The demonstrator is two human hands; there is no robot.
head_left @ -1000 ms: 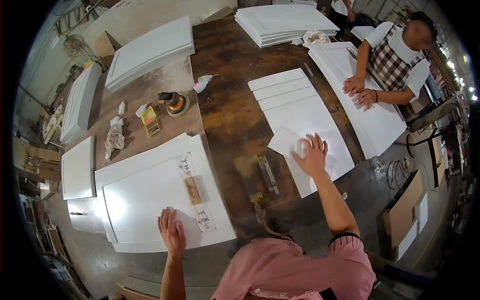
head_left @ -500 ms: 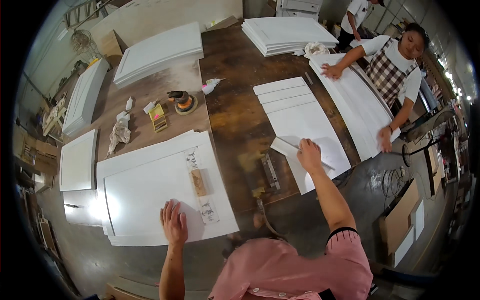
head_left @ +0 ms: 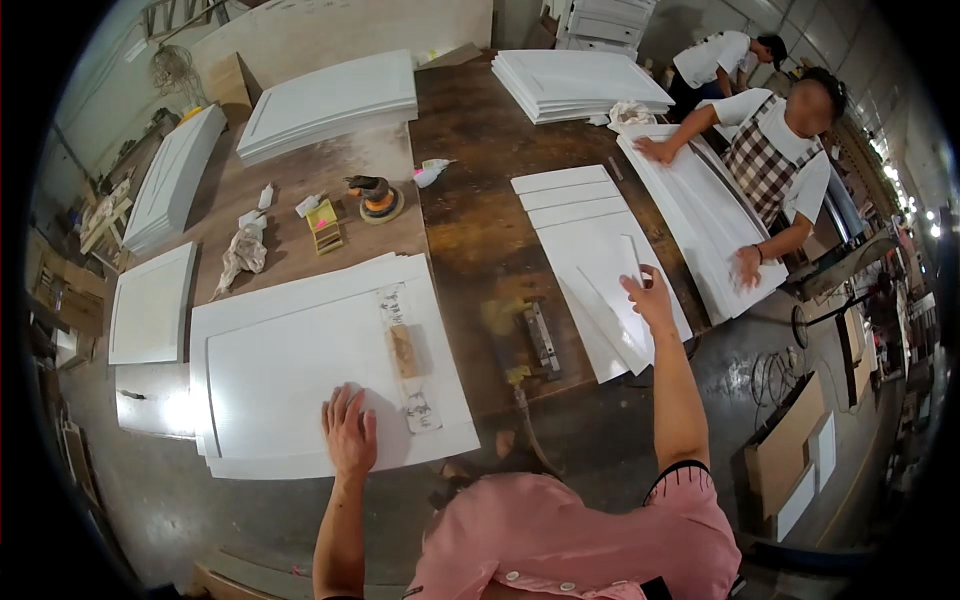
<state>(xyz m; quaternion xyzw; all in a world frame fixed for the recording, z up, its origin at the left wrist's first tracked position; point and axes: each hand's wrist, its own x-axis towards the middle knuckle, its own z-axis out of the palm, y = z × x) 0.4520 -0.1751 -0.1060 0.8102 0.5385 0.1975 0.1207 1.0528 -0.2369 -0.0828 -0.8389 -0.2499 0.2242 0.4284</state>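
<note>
My left hand (head_left: 349, 432) lies with its fingers spread on a large white panel (head_left: 290, 365) at the near left. On that panel, right of the hand, rests a wooden block (head_left: 402, 350) over a pale strip with dark marks. My right hand (head_left: 650, 298) is bent round a narrow white strip (head_left: 629, 255), whose far end points away from me; the fingers partly hide its near end. Beneath the hand is a stack of long white boards (head_left: 575, 235), and a slanted narrow piece (head_left: 607, 318) lies on top.
A metal bar tool (head_left: 541, 338) with a hose lies between the panels. An orange sander (head_left: 374, 200), a yellow tray (head_left: 323, 227) and a rag (head_left: 243, 258) are farther left. A co-worker (head_left: 770, 150) handles white panels (head_left: 700, 220) at right; another person (head_left: 715, 62) bends behind.
My right hand has moved slightly right and away from me; the white strip in it has swung from lying crosswise to pointing away. My left hand stays on the panel.
</note>
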